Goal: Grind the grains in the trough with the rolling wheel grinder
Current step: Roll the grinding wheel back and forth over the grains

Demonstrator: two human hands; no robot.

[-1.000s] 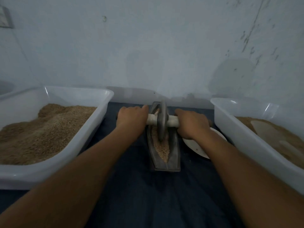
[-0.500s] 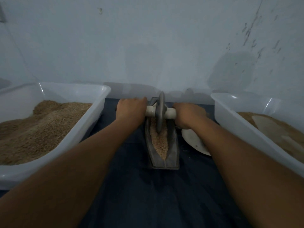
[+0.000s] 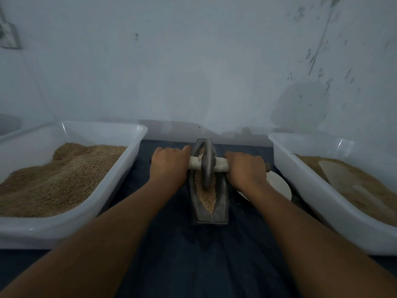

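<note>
The dark grey metal boat-shaped trough (image 3: 221,203) lies lengthwise on the dark blue cloth (image 3: 193,254), between the two wrists, with pale tan cracked grains (image 3: 207,196) heaped along its groove. The grey metal disc wheel (image 3: 207,164) of the rolling grinder stands upright in the far half of the groove, its rim sunk in the grain, and its pale wooden axle handle (image 3: 219,163) crosses the trough from side to side.

The left hand (image 3: 168,166) has its fingers curled over the left end of the axle, thumb toward the wheel; the right hand (image 3: 246,171) clenches the right end likewise. Only a short stretch of bare wood shows between each set of knuckles and the disc.

Judging by its thick metal, the wheel is heavy and stiff, and its weight should do much of the crushing. The smooth, round axle could turn in the palms, so a grasp near the disc on both sides, pressing evenly, should keep it from tipping against the trough walls. The loose grain may spill over the low lip.

A white round plate (image 3: 279,183) lies just beyond the right knuckles. White plastic tubs of grain sit outside each hand, the left tub (image 3: 129,168) and the right tub (image 3: 300,175). No brand, label or writing can be read.
</note>
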